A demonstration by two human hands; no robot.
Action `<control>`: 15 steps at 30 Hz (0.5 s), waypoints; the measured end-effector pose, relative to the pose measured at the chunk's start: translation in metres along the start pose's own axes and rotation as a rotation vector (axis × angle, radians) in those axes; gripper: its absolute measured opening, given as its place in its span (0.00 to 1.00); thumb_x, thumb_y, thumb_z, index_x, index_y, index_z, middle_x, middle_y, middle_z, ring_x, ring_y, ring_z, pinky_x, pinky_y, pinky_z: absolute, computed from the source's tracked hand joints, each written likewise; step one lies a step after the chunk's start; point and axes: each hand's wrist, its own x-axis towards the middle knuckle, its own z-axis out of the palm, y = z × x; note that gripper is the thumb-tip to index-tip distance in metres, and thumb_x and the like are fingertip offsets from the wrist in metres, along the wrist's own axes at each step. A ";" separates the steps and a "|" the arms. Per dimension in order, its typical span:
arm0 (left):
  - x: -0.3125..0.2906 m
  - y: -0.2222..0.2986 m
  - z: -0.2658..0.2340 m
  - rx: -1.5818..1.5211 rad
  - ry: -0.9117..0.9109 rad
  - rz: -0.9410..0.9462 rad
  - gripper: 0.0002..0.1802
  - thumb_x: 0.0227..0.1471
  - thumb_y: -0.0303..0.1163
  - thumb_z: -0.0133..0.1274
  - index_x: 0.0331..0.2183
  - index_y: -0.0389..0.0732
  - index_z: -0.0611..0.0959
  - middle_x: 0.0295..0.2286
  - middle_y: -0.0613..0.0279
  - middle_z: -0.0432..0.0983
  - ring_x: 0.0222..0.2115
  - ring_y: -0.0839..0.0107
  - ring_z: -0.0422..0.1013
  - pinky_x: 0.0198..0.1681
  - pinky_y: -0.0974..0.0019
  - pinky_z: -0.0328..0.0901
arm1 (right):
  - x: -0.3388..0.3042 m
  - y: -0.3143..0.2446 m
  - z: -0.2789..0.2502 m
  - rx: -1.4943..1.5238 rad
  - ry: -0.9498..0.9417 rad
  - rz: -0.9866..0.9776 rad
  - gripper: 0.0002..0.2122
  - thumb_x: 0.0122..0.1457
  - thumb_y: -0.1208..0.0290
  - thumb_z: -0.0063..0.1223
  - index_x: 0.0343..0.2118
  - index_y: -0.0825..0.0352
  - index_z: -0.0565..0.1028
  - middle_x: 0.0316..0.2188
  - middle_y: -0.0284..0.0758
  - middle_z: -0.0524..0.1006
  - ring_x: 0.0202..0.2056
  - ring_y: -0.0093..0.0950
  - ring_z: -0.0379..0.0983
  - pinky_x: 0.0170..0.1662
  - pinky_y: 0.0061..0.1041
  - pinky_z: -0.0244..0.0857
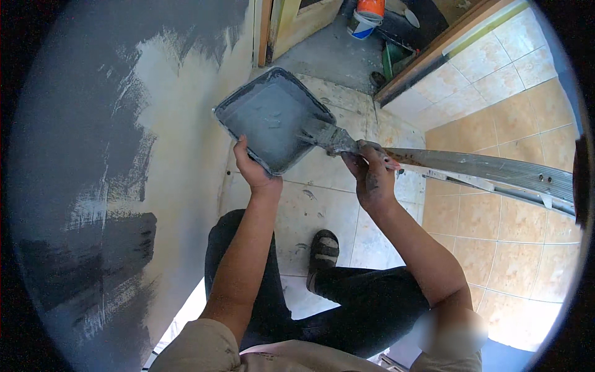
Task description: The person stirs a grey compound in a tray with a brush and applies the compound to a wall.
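My left hand [255, 170] grips the near edge of a square black tray [243, 91], with the thumb over the rim. Wet grey paint [266, 121] covers the bottom of the tray, and smears coat its walls. Closed around a handle, my right hand [375, 177] holds a paintbrush [331, 137] caked in grey. The brush's bristle end reaches over the tray's right corner and touches or hovers just above the paint; I cannot tell which. Dark paint stains the fingers of my right hand.
At left stands a wall [74, 155] partly coated dark grey, with a pale bare strip. A metal ladder [483, 166] extends in from the right, before a tiled wall [477, 217]. Beyond the doorway are an orange bucket [370, 7] and a white bucket [361, 28]. My sandalled foot [323, 251] rests on floor tiles.
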 end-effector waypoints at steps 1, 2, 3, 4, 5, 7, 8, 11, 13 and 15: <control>0.000 0.000 -0.001 0.014 0.001 0.010 0.29 0.58 0.49 0.49 0.54 0.39 0.73 0.51 0.57 0.71 0.53 0.58 0.68 0.57 0.54 0.62 | 0.000 -0.002 0.000 -0.005 0.014 0.012 0.08 0.64 0.75 0.52 0.44 0.69 0.73 0.44 0.40 0.77 0.45 0.36 0.77 0.53 0.40 0.76; 0.000 0.000 -0.002 0.015 0.002 0.009 0.29 0.58 0.49 0.49 0.54 0.39 0.73 0.51 0.57 0.71 0.53 0.58 0.68 0.57 0.54 0.62 | -0.001 -0.003 0.000 -0.011 0.027 0.024 0.08 0.63 0.76 0.52 0.44 0.69 0.73 0.44 0.40 0.77 0.44 0.36 0.77 0.53 0.40 0.76; 0.001 0.001 -0.002 0.027 -0.002 0.018 0.29 0.58 0.49 0.49 0.54 0.39 0.72 0.51 0.57 0.71 0.53 0.58 0.68 0.57 0.53 0.62 | -0.002 -0.005 0.000 -0.011 0.029 0.025 0.08 0.63 0.76 0.52 0.44 0.69 0.73 0.44 0.40 0.77 0.44 0.36 0.77 0.53 0.40 0.76; 0.002 0.003 -0.003 0.040 -0.006 0.029 0.30 0.58 0.49 0.50 0.54 0.39 0.72 0.51 0.57 0.71 0.53 0.58 0.68 0.56 0.53 0.62 | -0.004 -0.005 0.001 -0.006 0.047 0.016 0.08 0.63 0.76 0.53 0.43 0.69 0.73 0.43 0.40 0.77 0.43 0.36 0.77 0.52 0.40 0.76; 0.004 0.003 -0.004 0.042 -0.004 0.031 0.30 0.58 0.49 0.50 0.54 0.39 0.72 0.51 0.57 0.71 0.53 0.58 0.68 0.56 0.53 0.62 | -0.006 -0.006 0.003 -0.001 0.065 0.008 0.07 0.62 0.77 0.54 0.43 0.69 0.73 0.42 0.40 0.77 0.42 0.35 0.77 0.51 0.41 0.77; 0.009 0.001 -0.009 0.047 0.056 0.045 0.31 0.58 0.49 0.50 0.55 0.39 0.71 0.52 0.57 0.70 0.53 0.58 0.68 0.56 0.52 0.62 | -0.008 -0.012 0.002 -0.020 0.092 0.009 0.07 0.61 0.78 0.54 0.42 0.68 0.73 0.42 0.39 0.77 0.41 0.36 0.78 0.51 0.41 0.77; 0.010 0.001 -0.011 0.053 0.059 0.049 0.31 0.58 0.49 0.50 0.55 0.39 0.71 0.52 0.57 0.70 0.53 0.58 0.68 0.56 0.52 0.62 | -0.008 -0.014 0.001 -0.040 0.119 0.007 0.07 0.61 0.78 0.55 0.42 0.68 0.73 0.41 0.39 0.78 0.41 0.36 0.78 0.50 0.41 0.77; 0.012 0.005 -0.007 0.049 0.016 0.061 0.31 0.58 0.49 0.50 0.57 0.39 0.70 0.53 0.57 0.69 0.55 0.58 0.67 0.57 0.51 0.61 | -0.010 -0.021 -0.009 -0.074 0.115 -0.001 0.08 0.60 0.78 0.55 0.42 0.68 0.72 0.41 0.39 0.78 0.41 0.36 0.78 0.50 0.43 0.78; 0.009 0.011 -0.002 0.039 0.054 0.059 0.31 0.59 0.48 0.49 0.58 0.39 0.70 0.54 0.56 0.69 0.56 0.57 0.65 0.59 0.51 0.60 | -0.017 -0.025 -0.011 -0.098 0.103 0.007 0.09 0.61 0.78 0.55 0.43 0.68 0.71 0.41 0.40 0.77 0.41 0.36 0.78 0.51 0.43 0.78; 0.011 0.011 -0.006 0.039 0.009 0.069 0.32 0.59 0.48 0.49 0.58 0.39 0.69 0.56 0.56 0.68 0.57 0.56 0.65 0.59 0.51 0.60 | -0.025 -0.029 -0.010 -0.083 0.108 -0.042 0.10 0.61 0.77 0.55 0.44 0.68 0.71 0.41 0.40 0.77 0.41 0.37 0.78 0.51 0.44 0.77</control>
